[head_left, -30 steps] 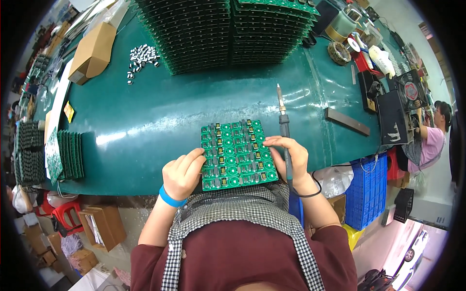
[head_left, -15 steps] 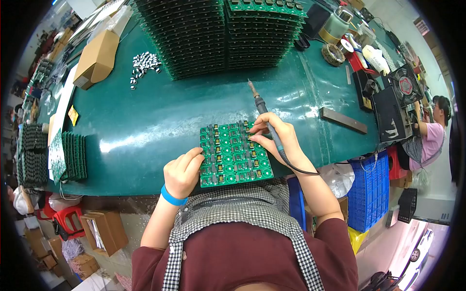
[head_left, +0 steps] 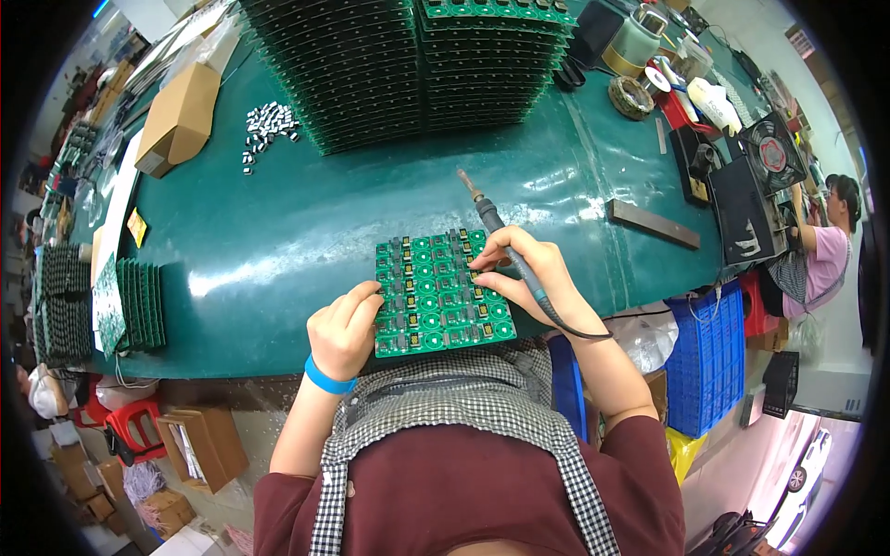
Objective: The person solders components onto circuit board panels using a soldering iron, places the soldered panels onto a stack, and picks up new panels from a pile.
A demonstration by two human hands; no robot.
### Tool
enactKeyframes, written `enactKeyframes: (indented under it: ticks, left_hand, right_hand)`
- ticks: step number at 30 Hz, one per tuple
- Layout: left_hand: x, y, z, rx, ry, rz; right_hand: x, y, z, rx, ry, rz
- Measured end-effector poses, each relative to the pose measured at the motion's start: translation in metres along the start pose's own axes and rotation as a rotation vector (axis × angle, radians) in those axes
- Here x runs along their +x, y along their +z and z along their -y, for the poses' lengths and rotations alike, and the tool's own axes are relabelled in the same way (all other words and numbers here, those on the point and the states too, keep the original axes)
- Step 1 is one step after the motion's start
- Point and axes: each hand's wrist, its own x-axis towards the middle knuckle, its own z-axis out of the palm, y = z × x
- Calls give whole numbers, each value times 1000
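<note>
At the near edge of the green bench (head_left: 306, 232) we have a green circuit panel (head_left: 440, 292) lying flat in front of us, a grid of small identical boards with dark components on them, its lower edge reaching just past the table rim toward our checked apron. Our left hand (head_left: 345, 326) is curled, its fingertips pressed on the panel's left edge to steady it. Our right hand (head_left: 530, 274) is closed around a soldering iron (head_left: 496, 230) in a pen-like grip, its cord trailing back along the wrist; the metal tip points up and away from us, over the bare bench beyond the panel's far edge, not touching any board, while the fingers rest on the panel's right side. We judge that we are at the soldering stage on this panel, between joints or just taking aim; whether any joints are already made we cannot tell at this size. The next move, as we see it, calls for swinging the tip down onto a chosen pad while the left hand keeps the panel from sliding, with care that the hot end stays clear of our own fingers. Farther back stand two tall stacks of green panels (head_left: 408, 69), a scatter of small metal parts (head_left: 269, 125) beside a cardboard box (head_left: 178, 119), and at the right edge another person (head_left: 825, 250) works at their own place
</note>
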Motion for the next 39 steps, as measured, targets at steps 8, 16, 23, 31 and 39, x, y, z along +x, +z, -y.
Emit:
enactKeyframes:
  ticks: [8, 16, 23, 31, 39]
  left_hand:
    - [0, 1, 0, 11, -24, 4]
    - [16, 1, 4, -251, -213, -71]
    - [17, -2, 1, -256, -271, -43]
    - [12, -17, -14, -338, -477, -29]
    - [16, 18, 24, -550, -823, 382]
  right_hand:
    - [-5, 6, 0, -32, 10, -127]
    - [-19, 15, -19, 61, -36, -319]
    - [-16, 21, -23, 115, -19, -387]
    - [-28, 18, -9, 30, -46, -469]
    - [-21, 18, -23, -277, 69, -359]
